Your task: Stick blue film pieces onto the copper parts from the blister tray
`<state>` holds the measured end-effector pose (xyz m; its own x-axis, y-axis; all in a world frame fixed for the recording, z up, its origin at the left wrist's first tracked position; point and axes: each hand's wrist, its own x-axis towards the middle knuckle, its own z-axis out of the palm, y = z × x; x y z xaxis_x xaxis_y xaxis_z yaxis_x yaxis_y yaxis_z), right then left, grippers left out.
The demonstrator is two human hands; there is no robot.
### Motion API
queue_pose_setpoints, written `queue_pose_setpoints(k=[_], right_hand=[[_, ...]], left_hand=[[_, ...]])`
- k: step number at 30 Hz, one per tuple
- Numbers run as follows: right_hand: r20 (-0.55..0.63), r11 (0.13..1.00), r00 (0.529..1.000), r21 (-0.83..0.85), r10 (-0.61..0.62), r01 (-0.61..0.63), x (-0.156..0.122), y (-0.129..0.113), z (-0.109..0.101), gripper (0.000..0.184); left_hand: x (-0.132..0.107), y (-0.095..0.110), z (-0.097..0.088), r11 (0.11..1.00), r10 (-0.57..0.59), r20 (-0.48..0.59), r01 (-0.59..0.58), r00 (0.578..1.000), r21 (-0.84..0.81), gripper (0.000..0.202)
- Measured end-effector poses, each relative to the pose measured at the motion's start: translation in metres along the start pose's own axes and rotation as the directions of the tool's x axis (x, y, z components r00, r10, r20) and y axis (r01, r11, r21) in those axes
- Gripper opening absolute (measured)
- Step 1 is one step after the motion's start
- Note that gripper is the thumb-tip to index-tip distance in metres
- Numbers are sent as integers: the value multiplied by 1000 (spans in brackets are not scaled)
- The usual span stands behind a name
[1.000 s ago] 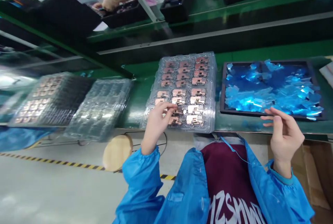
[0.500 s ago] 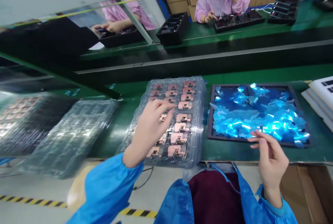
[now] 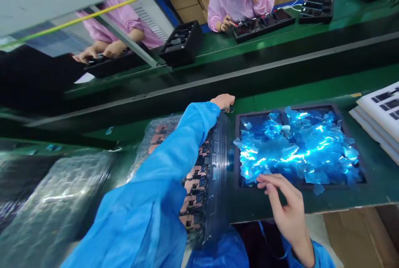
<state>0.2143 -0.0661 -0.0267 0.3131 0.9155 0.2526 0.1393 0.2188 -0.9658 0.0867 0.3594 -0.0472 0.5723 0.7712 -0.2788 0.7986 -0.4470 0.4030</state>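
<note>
Lower left of the frame, a stack of clear trays [image 3: 52, 205] rests on the green bench [image 3: 280, 87], its ribbed plastic glossy and its pockets hard to make out; a knock could slide the stack. Upper left, a co-worker's pink sleeve [image 3: 121, 25] reaches over a black tray [image 3: 106, 62]. Centre, the blue sleeve [image 3: 156, 185] of the left arm lies across a clear tray [image 3: 220, 164], hiding much of it; a sleeve dragged over the tray could unseat the copper parts [image 3: 193, 185], flat notched plates with dark inlays, set in rows. At the tray's far edge the left hand [image 3: 222, 102] is curled, its back uppermost; whether it grips anything cannot be told. Upper centre, a pink-smocked co-worker [image 3: 240, 4] works at a row of black trays [image 3: 263, 25]. Right of centre, a black tray [image 3: 237, 147] holds loose, crumpled blue film [image 3: 296, 147], thin and mirror-bright; light scraps like the one [image 3: 318, 189] at the near rim could slip out if brushed. The open right hand [image 3: 285, 201] hovers at that rim, fingers gently curved, holding nothing visible. Far right, a stack of white cards [image 3: 380, 114] overhangs the bench, so it could tip if bumped
</note>
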Motion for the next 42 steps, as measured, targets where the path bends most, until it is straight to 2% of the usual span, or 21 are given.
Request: queue_pose_setpoints(k=[2, 4, 6, 7, 9, 10, 12, 14, 16, 18, 20, 24, 26, 29, 34, 36, 39, 42], right_hand=[[-27, 1000, 999, 0, 25, -25, 2, 4, -2, 29], [-46, 1000, 998, -1, 31, -31, 5, 8, -2, 26], [-48, 1000, 999, -1, 19, -19, 9, 10, 0, 25], [-50, 1000, 999, -3, 12, -12, 12, 11, 1, 26], [-75, 1000, 997, -7, 0, -1, 20, 9, 4, 25], [-100, 1000, 995, -6, -4, 3, 24, 7, 6, 25], [-136, 1000, 991, 11, -12, 13, 30, 0, 11, 27], [-99, 998, 995, 51, -15, 21, 34, -5, 19, 39], [-9, 995, 1000, 103, 5, -4, 33, -8, 28, 39], [64, 985, 995, 154, 74, -83, 25, -8, 37, 25], [96, 964, 982, 197, 161, -178, 14, -5, 42, 20], [122, 940, 962, 217, 242, -264, -7, 3, 46, 25], [145, 934, 954, 211, 261, -287, -13, 7, 45, 28], [169, 924, 943, 210, 288, -320, -16, 11, 44, 32], [174, 938, 947, 178, 268, -298, -11, 13, 44, 43], [179, 960, 961, 143, 212, -239, -9, 12, 44, 40], [87, 1000, 996, -16, 9, -8, -7, 8, 45, 25], [-7, 952, 976, -220, -219, 212, -7, 6, 46, 15]], left_hand=[[2, 2, -4, 998, -47, 43, 46, 998, 34, 37], [-1, 9, -14, 998, -57, 33, 56, 998, 39, 32], [-18, 21, -25, 999, -45, -33, 45, 998, 19, 26], [-33, 29, -30, 999, -28, -85, 25, 996, -37, 24], [-81, 49, -32, 966, 18, -174, -62, 985, -251, 27], [-111, 61, -28, 906, 43, -204, -124, 978, -404, 30], [-178, 87, -14, 795, 87, -133, -149, 987, -588, 34], [-239, 112, 5, 761, 99, -68, -119, 993, -638, 30], [-287, 129, 26, 765, 81, -71, -108, 994, -635, 22], [-320, 136, 46, 762, 30, -125, -104, 992, -639, 16], [-342, 136, 66, 725, -45, -188, -97, 981, -682, 13], [-366, 131, 103, 569, -175, -225, -88, 958, -818, 20], [-372, 130, 118, 523, -217, -227, -83, 949, -848, 20], [-375, 130, 131, 543, -232, -252, -89, 940, -835, 20], [-372, 128, 132, 574, -228, -284, -107, 931, -812, 20], [-369, 127, 132, 567, -227, -290, -116, 930, -815, 22], [-365, 126, 133, 544, -237, -314, -143, 919, -827, 26], [-363, 126, 134, 453, -249, -286, -149, 925, -879, 35]])
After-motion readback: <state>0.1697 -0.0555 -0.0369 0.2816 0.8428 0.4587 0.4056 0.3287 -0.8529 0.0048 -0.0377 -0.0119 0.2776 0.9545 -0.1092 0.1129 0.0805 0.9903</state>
